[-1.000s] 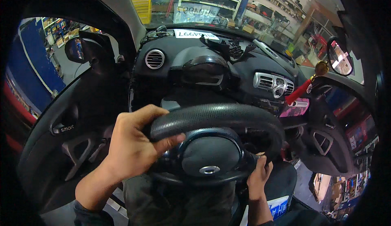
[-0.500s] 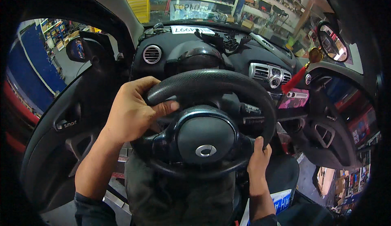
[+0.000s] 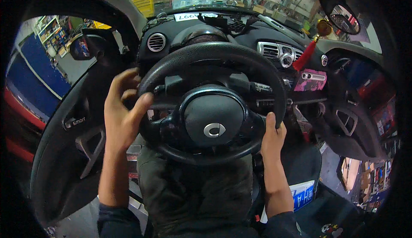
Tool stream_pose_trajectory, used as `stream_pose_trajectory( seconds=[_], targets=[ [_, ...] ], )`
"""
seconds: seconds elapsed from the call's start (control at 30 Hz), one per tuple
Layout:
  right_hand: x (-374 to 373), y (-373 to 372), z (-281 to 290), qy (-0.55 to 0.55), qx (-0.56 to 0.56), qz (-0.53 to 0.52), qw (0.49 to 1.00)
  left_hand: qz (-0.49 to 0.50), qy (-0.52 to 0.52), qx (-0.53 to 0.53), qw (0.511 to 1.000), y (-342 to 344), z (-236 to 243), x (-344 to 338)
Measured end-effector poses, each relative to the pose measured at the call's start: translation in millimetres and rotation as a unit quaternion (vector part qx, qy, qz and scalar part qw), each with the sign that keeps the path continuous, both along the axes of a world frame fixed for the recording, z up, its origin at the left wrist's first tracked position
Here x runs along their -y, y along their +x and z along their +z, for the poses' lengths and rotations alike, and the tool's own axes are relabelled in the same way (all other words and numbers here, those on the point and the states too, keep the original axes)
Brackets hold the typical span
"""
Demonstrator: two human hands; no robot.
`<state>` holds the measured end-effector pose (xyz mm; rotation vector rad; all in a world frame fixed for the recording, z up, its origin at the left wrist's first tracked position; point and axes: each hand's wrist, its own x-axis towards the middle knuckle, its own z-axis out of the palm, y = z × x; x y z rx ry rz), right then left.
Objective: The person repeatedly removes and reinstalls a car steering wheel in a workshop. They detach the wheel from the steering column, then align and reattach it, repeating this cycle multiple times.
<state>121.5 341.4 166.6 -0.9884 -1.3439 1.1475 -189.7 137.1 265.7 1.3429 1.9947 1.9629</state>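
Observation:
A black steering wheel with a rounded centre pad and a silver emblem is in front of me. My left hand is at the left side of the rim, its fingers bent and spread from the thumb, not closed around it. Whether a fingertip touches the rim is hard to tell. At the lower right of the rim, my right hand grips the wheel, thumb up along its face; the other fingers are mostly hidden behind. Control stalks stick out behind the wheel.
Both car doors stand open, the left door panel nearest. A red tassel hangs below the rear-view mirror. On the passenger side lies a blue plate. Beyond the windscreen are a yellow cabinet and shelves.
My left hand has loosened from the upper left rim and moved down and outward, fingers spreading. The right hand keeps its grip. The view has shifted, so the wheel appears higher.

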Motion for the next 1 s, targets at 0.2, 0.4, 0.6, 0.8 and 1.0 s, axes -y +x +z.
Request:
stream_pose_trajectory(
  seconds=[0.2,0.4,0.6,0.8,1.0],
  targets=[
    [0.8,-5.3,3.7,0.001,0.018,-0.033,0.999,0.035,-0.026,0.089,0.995,23.0,-80.4,11.8],
    [9.1,-0.9,19.0,-0.012,0.065,-0.003,0.998,0.086,0.036,0.071,0.993,26.0,-87.8,-3.2],
    [9.2,-7.1,13.8,0.035,0.0,-0.011,0.999,0.106,-0.01,0.048,0.993,28.0,-73.9,-2.8],
    [1.1,-7.7,15.0,0.081,0.059,-0.037,0.994,0.097,0.019,0.05,0.994,28.5,-74.1,-4.9],
    [-0.1,-9.5,21.7,0.086,0.037,-0.024,0.995,0.116,-0.015,0.043,0.992,27.6,-70.6,-5.2]
  ],
)
